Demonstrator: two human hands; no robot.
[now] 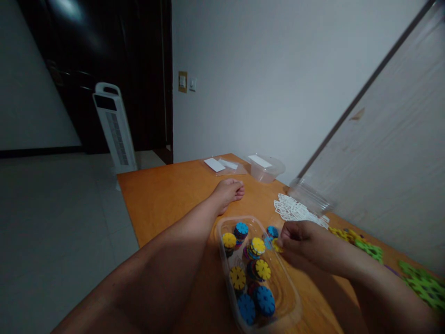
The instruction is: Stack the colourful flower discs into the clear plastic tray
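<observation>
A clear plastic box [295,297] stands on the table in front of me. In it are several stacks of notched plastic discs; one is topped by a yellow disc [238,278], another by a blue disc [264,300]. My right hand [299,239] is just past the box's right side, thumb and fingers pinched on a yellow notched disc [277,245]. Close to those fingertips sit a few blue discs [272,232]. Beyond the box's far end, my left hand [230,191] rests on the table with its fingers curled shut and nothing visible in them.
White lattice pieces [295,208] lie beyond my right hand, beside a clear plastic lid or tray [311,197]. Green pieces [424,283] spread along the right edge. A clear tub [266,169] and a flat plastic bag [224,165] are at the back by the wall.
</observation>
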